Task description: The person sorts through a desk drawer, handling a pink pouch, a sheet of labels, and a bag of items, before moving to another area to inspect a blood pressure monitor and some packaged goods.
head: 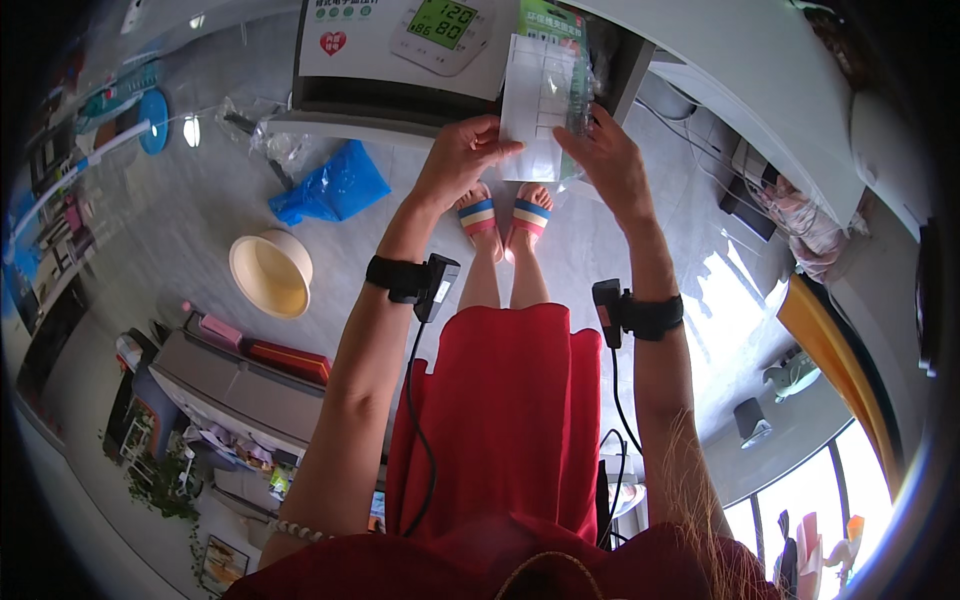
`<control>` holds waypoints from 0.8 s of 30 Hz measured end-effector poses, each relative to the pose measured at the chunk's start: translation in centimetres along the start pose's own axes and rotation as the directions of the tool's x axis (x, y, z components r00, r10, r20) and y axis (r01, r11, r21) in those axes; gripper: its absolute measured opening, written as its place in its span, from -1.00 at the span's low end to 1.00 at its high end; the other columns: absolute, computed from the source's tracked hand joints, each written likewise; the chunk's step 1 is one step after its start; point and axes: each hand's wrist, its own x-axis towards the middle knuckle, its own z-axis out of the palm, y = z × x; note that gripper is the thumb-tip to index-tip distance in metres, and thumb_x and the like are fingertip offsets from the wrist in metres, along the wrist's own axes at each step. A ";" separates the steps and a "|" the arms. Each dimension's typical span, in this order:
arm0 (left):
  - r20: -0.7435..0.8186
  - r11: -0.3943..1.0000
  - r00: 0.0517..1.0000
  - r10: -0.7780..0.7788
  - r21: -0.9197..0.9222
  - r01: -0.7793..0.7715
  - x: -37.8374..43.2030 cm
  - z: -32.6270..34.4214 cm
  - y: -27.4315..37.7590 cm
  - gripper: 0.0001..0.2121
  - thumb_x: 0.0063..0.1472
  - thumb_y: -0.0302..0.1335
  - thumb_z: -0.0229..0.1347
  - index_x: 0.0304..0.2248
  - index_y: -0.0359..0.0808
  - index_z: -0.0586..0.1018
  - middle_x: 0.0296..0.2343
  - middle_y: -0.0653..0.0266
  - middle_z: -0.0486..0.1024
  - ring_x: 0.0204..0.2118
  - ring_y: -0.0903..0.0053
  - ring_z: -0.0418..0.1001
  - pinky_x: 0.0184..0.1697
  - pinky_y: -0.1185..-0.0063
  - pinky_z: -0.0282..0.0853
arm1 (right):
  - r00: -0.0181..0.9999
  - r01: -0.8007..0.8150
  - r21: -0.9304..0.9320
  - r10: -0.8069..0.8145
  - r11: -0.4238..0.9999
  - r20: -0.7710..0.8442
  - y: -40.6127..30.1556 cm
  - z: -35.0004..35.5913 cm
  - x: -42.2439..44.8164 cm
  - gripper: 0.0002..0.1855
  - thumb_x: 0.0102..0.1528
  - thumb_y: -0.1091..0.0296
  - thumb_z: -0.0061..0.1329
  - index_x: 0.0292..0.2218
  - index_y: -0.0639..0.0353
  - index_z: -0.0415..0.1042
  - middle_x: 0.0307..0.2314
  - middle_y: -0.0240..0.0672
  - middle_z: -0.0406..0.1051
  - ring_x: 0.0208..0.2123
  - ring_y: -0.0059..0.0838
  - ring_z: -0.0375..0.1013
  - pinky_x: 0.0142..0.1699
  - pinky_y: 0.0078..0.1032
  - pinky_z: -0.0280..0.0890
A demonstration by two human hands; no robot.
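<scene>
My left hand (466,154) pinches the lower left edge of a flat, whitish translucent sheet (525,112) divided by lines into small sections. From the other side, my right hand (609,157) grips the right edge of the sheet together with a green printed blister pack (547,22) behind it. What exactly the pack contains is hard to make out. Both are held over an open drawer (637,67). Inside it, to the left, lies a white box (360,49) printed with a blood pressure monitor.
On the grey tiled floor lie a blue plastic bag (341,184), clear plastic wrapping (281,146) and a cream basin (244,262). Cables (679,127) trail at the right of the drawer. Striped sandals (477,216) are on my feet below the sheet.
</scene>
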 end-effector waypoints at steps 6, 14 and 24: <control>-0.084 0.995 0.996 0.025 0.099 -0.017 0.2 0.2 -0.4 -0.83 0.05 -0.48 0.10 -0.39 -0.44 0.48 -0.53 0.32 0.49 -0.47 0.76 0.35 -0.40 0.73 0.27 | 0.966 -0.141 0.480 0.014 0.866 0.260 2.2 -3.9 0.1 -0.39 0.10 0.00 -0.25 0.02 0.32 0.15 -0.13 -0.18 0.31 -0.06 -0.38 0.26 -0.01 -0.42 0.16; -0.128 0.999 0.991 0.033 0.035 -0.029 0.3 0.6 -0.5 -0.84 0.06 -0.50 0.08 -0.40 -0.45 0.47 -0.52 0.29 0.50 -0.47 0.76 0.35 -0.39 0.73 0.28 | 0.953 -0.259 0.385 0.169 0.886 0.253 1.8 -4.0 1.3 -0.42 0.09 0.00 -0.19 -0.03 0.32 0.20 -0.16 -0.17 0.33 -0.14 -0.37 0.33 -0.07 -0.50 0.20; -0.100 0.984 0.995 0.009 0.176 0.008 0.6 0.4 -0.2 -0.75 0.05 -0.39 0.13 -0.31 -0.37 0.48 -0.48 0.30 0.49 -0.45 0.69 0.38 -0.36 0.69 0.30 | 0.976 -0.216 0.248 0.200 0.944 0.086 2.1 -1.5 0.9 -0.56 0.04 0.23 -0.03 -0.13 0.35 0.26 -0.37 -0.31 0.38 -0.34 -0.61 0.36 -0.22 -0.66 0.29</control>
